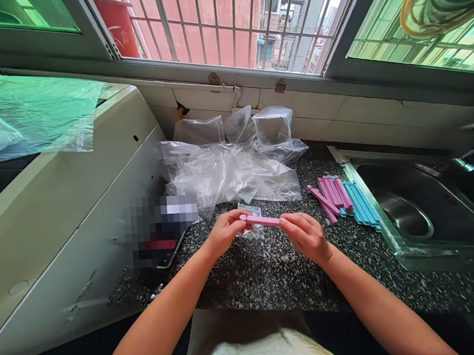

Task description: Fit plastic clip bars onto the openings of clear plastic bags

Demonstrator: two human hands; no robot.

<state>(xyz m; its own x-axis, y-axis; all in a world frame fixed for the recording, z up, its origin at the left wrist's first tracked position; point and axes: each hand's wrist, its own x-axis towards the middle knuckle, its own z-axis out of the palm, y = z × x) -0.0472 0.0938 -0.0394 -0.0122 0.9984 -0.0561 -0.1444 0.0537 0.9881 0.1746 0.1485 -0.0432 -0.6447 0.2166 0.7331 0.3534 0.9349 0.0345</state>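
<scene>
My left hand (224,231) and my right hand (305,234) each pinch one end of a pink sealing clip (261,220), held level above the speckled dark countertop (267,272). A small clear plastic bag (252,219) hangs at the clip's left part, by my left fingers. To the right, on the counter, lies a pile of pink clips (331,194) next to a row of blue clips (361,204). A heap of clear plastic bags (232,162) lies behind my hands, against the tiled wall.
A steel sink (423,209) is set in the counter at right. A white appliance (62,209) stands at left with a green plastic sheet (28,115) on top. A phone (167,246) leans by it. A barred window (228,28) runs along the back.
</scene>
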